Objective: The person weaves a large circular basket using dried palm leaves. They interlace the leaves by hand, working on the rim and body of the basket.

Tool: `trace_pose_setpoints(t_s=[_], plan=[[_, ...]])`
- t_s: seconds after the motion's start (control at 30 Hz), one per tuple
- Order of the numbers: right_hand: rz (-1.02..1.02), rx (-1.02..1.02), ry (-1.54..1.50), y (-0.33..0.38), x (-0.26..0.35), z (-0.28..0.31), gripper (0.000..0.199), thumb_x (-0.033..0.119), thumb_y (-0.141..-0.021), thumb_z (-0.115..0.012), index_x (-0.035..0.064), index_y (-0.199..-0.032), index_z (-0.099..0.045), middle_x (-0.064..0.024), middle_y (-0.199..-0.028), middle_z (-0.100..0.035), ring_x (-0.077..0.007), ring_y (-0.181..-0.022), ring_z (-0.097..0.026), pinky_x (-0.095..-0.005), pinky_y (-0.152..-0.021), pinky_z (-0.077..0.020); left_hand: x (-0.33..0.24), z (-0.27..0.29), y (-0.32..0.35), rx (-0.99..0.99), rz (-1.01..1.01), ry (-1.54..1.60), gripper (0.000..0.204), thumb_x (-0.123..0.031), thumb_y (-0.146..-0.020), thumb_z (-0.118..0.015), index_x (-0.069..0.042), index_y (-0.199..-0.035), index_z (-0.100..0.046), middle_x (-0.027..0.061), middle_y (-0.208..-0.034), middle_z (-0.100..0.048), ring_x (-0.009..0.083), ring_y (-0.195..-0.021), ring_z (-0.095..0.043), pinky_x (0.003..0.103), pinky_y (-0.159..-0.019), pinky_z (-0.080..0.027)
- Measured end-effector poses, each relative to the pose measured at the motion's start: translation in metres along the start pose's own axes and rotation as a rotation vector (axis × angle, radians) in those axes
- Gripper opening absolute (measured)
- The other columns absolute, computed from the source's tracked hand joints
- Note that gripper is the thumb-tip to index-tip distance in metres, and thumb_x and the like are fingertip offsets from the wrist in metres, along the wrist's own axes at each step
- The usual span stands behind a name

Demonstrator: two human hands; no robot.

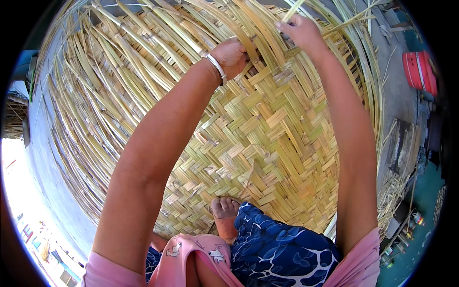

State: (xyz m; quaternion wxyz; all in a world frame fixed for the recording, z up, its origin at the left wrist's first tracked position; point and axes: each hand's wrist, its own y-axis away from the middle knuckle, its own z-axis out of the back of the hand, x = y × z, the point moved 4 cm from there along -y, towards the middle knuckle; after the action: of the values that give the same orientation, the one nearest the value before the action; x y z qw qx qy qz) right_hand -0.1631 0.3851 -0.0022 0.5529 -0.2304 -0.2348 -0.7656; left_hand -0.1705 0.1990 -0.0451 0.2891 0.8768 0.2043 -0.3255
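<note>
A person in a pink top (113, 273) bends over a broad woven mat (267, 143) of split, straw-coloured strips, which spreads beneath both hands and back toward the body. The right hand (303, 32) pinches a pale strip (293, 10) between thumb and fingertips, its free end angling up and away beyond the knuckles. Just to its left, the left hand (232, 56), a white bangle (216, 69) at the wrist, curls its fingers in behind a bowed strip (243, 32) that rises from the weave; the fingertips are partly hidden, and whether they close on anything cannot be told. The two hands stand near each other but apart, at the far part of the finished weave.

To the left of the left hand, long unwoven strips (107, 88) fan out in slanting rows over the mat's edge and the grey floor (60, 177). More long strips (373, 91) run along the outer side of the right forearm. Well to the right of the right hand sits a red object with a pale stripe (420, 71); below it, nearer the body, lie loose scraps of straw (394, 191). Between the forearms, close to the body, a bare foot (224, 208) shows on the mat beside blue, white-veined cloth (284, 244).
</note>
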Motion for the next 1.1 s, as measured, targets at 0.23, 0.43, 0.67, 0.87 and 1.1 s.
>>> trace_pose_setpoints(t_s=[0.23, 0.43, 0.67, 0.87, 1.1], plan=[[0.195, -0.313, 0.472, 0.056, -0.002, 0.005, 0.026, 0.031, -0.082, -0.061, 0.0052, -0.083, -0.065, -0.0133, -0.081, -0.062, -0.03, -0.087, -0.057, -0.042, -0.083, -0.0404, 0.0, 0.001, 0.012, -0.454, -0.152, -0.075, 0.03, -0.004, -0.089, -0.047, 0.003, -0.118, -0.053, 0.012, -0.108, -0.062, 0.0216, -0.088, -0.062, 0.033, -0.083, -0.051], [0.178, -0.385, 0.427, 0.049, -0.027, -0.009, 0.028, 0.033, -0.081, -0.061, 0.005, -0.079, -0.064, -0.0109, -0.091, -0.062, -0.0283, -0.096, -0.055, -0.0427, -0.089, -0.037, 0.025, -0.021, 0.082, -0.795, -0.604, -1.457, 0.041, -0.01, -0.086, -0.055, 0.001, -0.125, -0.049, 0.0133, -0.118, -0.053, 0.0268, -0.108, -0.054, 0.041, -0.092, -0.046], [0.217, -0.398, 0.441, 0.049, -0.029, -0.008, 0.03, 0.034, -0.081, -0.061, 0.0042, -0.081, -0.065, -0.0105, -0.093, -0.063, -0.0285, -0.097, -0.055, -0.0437, -0.09, -0.0366, 0.062, -0.034, 0.094, -0.692, -0.509, -1.743, 0.042, -0.025, -0.085, -0.057, -0.005, -0.122, -0.052, 0.0083, -0.121, -0.047, 0.0288, -0.117, -0.041, 0.041, -0.098, -0.033], [0.224, -0.403, 0.422, 0.056, -0.016, -0.002, 0.034, 0.035, -0.08, -0.061, 0.0005, -0.081, -0.064, -0.0111, -0.091, -0.062, -0.0294, -0.096, -0.055, -0.0445, -0.088, -0.0374, 0.067, -0.027, 0.094, -0.617, -0.492, -1.887, 0.042, -0.025, -0.086, -0.055, -0.007, -0.124, -0.05, 0.0082, -0.12, -0.046, 0.0267, -0.117, -0.042, 0.041, -0.097, -0.034], [0.115, -0.383, 0.513, 0.055, -0.018, -0.011, 0.032, 0.03, -0.079, -0.066, 0.0018, -0.094, -0.062, -0.0139, -0.103, -0.061, -0.0296, -0.105, -0.053, -0.0443, -0.092, -0.0381, 0.068, -0.033, 0.094, -0.422, -0.408, -2.011, 0.051, -0.032, -0.087, -0.053, -0.003, -0.128, -0.045, 0.0095, -0.125, -0.044, 0.0252, -0.121, -0.039, 0.039, -0.101, -0.031]])
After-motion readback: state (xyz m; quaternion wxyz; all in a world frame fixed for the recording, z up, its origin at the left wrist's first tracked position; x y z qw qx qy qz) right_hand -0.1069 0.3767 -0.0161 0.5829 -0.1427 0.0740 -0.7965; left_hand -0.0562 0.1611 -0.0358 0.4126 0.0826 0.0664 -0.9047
